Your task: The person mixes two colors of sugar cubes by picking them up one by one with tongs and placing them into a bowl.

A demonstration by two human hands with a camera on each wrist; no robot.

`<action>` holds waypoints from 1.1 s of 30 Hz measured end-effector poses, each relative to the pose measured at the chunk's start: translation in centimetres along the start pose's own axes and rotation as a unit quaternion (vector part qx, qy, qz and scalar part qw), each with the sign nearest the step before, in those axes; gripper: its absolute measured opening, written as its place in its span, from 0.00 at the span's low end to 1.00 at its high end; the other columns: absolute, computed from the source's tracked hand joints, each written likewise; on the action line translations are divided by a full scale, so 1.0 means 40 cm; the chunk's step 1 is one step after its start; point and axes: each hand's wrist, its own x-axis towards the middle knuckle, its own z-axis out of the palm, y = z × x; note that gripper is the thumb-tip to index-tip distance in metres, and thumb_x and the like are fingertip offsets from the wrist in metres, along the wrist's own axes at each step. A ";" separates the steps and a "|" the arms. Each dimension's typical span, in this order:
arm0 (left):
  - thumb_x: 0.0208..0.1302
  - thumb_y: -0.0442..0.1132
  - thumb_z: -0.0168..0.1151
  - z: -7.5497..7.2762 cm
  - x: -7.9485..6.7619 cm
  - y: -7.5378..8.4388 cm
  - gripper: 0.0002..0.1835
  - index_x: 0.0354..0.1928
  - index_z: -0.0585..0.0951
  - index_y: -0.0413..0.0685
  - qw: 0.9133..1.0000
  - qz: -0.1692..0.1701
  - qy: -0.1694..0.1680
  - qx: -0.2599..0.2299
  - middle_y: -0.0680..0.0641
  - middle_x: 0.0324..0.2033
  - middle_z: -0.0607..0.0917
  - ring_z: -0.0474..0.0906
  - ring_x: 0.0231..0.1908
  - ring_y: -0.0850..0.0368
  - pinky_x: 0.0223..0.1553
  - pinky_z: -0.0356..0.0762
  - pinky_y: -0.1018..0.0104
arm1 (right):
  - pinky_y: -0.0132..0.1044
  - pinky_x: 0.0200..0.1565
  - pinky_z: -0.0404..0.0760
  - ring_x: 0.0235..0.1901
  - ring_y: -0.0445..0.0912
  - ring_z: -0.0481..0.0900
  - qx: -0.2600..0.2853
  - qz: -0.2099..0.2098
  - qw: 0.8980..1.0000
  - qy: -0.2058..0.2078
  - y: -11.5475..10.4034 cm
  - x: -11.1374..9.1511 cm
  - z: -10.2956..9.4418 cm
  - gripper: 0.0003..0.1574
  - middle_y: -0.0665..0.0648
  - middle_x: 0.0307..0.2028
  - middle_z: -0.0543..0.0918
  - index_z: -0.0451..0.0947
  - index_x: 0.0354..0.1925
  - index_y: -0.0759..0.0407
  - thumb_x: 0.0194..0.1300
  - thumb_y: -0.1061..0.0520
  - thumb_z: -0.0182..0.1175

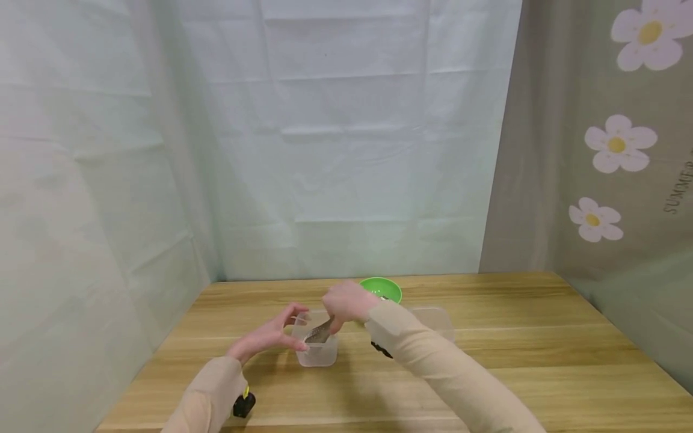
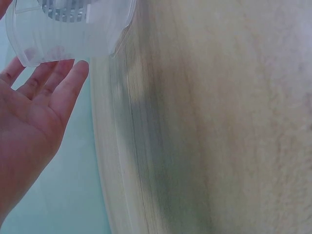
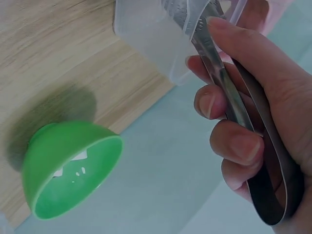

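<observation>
Metal tongs (image 3: pixel 237 105) with perforated ends are gripped in my right hand (image 1: pixel 349 302); the bend of the tongs lies at the palm. Their perforated ends (image 1: pixel 320 332) reach down into a clear plastic container (image 1: pixel 317 356) on the table. My left hand (image 1: pixel 271 335) holds that container from its left, fingers at the far side and thumb at the near rim. In the left wrist view the fingers (image 2: pixel 68 90) touch the container wall. Whether the tongs pinch anything inside cannot be made out.
Beyond my right hand stands a green bowl (image 1: pixel 391 288) with small white pieces in it. A second clear container (image 1: pixel 440 319) is partly hidden behind my right forearm. All stand on a wooden table (image 1: pixel 514 349), with curtains behind and at both sides.
</observation>
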 end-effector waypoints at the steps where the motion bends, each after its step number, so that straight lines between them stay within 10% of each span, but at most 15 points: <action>1: 0.48 0.43 0.70 0.000 0.000 0.001 0.42 0.62 0.58 0.42 1.000 0.001 0.000 0.000 0.40 0.57 0.62 0.55 0.57 0.41 0.51 0.57 0.40 | 0.29 0.20 0.64 0.16 0.37 0.60 0.004 -0.001 1.000 0.003 0.004 -0.003 0.000 0.18 0.40 0.12 0.68 0.75 0.13 0.48 0.44 0.42 0.70; 20: 0.46 0.40 0.70 0.003 -0.004 0.009 0.41 0.61 0.59 0.40 1.000 0.026 0.008 0.009 0.38 0.57 0.63 0.57 0.57 0.38 0.51 0.57 0.40 | 0.25 0.19 0.67 0.15 0.31 0.68 0.155 -0.042 0.982 0.103 0.120 -0.095 0.049 0.14 0.42 0.22 0.81 0.85 0.31 0.50 0.53 0.43 0.64; 33: 0.47 0.41 0.69 0.001 -0.002 0.005 0.40 0.61 0.59 0.43 1.000 0.010 0.006 0.011 0.41 0.57 0.64 0.57 0.57 0.39 0.51 0.56 0.40 | 0.25 0.16 0.58 0.13 0.33 0.56 0.179 -0.049 0.973 0.137 0.148 -0.119 0.081 0.13 0.41 0.13 0.64 0.83 0.24 0.49 0.53 0.42 0.63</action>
